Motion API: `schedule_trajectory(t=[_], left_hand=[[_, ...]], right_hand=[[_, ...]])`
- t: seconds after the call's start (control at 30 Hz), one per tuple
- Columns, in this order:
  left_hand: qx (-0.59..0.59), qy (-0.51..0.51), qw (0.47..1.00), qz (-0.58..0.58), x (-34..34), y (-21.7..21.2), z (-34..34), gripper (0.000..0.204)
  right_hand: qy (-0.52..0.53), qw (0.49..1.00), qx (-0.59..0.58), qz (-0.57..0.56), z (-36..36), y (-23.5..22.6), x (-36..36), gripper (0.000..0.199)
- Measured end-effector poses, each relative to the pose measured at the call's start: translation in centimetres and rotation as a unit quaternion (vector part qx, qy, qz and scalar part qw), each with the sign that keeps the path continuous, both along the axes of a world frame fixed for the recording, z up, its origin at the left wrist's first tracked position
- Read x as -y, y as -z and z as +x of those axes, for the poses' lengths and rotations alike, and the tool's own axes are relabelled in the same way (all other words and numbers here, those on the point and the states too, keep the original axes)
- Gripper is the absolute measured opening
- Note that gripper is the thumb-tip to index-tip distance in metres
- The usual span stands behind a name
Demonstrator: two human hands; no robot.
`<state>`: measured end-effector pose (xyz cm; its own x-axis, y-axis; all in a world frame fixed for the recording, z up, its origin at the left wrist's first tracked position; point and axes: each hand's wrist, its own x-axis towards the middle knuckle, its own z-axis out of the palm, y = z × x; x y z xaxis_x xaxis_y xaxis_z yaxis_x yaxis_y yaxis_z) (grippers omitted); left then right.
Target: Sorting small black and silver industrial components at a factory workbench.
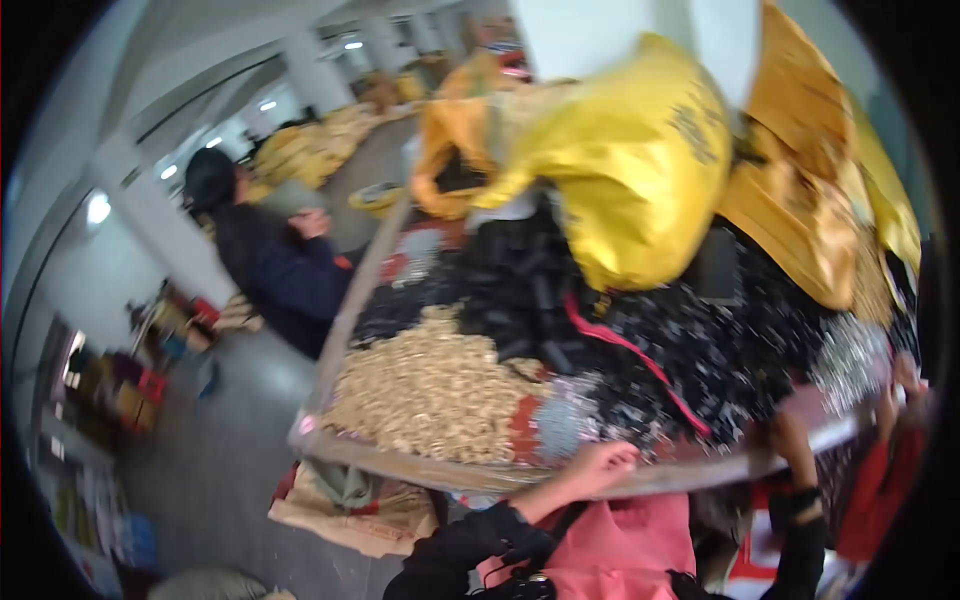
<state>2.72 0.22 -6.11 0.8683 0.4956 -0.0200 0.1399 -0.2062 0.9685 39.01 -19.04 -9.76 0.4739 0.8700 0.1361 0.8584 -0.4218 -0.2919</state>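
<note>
My left hand [605, 468] is over the near edge of the table [440, 470], its fingers curled together; what they hold, if anything, is too small to make out. Just beside it lies a small heap of grey metal bits [565, 425]. Further right, my right hand [790, 440] reaches over the same edge, next to a spread of small black parts [740, 350]; its fingers are smeared by motion. A pink strap [630, 350] runs across the black parts. To the left of my hands is a large pile of small beige pieces [430, 390].
A big yellow sack [650, 160] rests on black tubes [510, 260]. Orange sacks [790, 190] stand at the right behind silvery pieces [850, 360]. A co-worker's hands [900, 385] are at the right edge. Another person [280, 250] stands beyond the table's left side.
</note>
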Motion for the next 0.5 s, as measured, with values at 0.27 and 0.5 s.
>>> schedule_trajectory(t=[0.27, 0.5], left_hand=[[0.009, -0.009, 1.0, 0.004, -0.3, -0.6, 0.1, 0.027], [0.068, -0.008, 0.996, 0.053, 0.9, -3.9, 1.7, 0.023]], right_hand=[[-0.019, 0.982, -0.094, 0.162, -3.9, -1.2, -3.6, 0.005], [-0.09, 0.811, -0.544, 0.193, -16.3, -6.8, -10.0, 0.009]])
